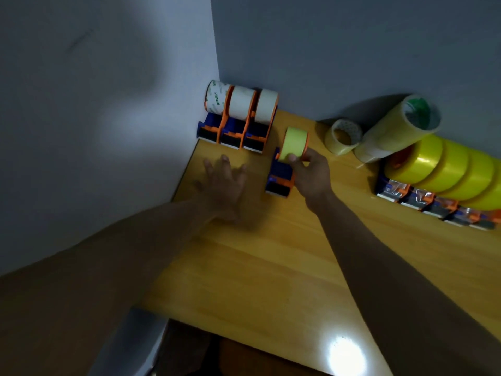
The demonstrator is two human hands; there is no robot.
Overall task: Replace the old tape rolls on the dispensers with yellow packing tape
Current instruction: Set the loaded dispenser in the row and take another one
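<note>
Reaching forward, the right hand pinches the yellow tape roll seated on the blue-and-orange dispenser mid-worktop, while the left hand, blurred, hovers just left of that dispenser, fingers spread, holding nothing.

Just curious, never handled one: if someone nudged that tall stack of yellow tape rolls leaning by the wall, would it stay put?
Probably not. The stack of tape rolls is tilted and propped, so it may topple. Its rolls are round, so they would likely roll across the smooth table.
</note>
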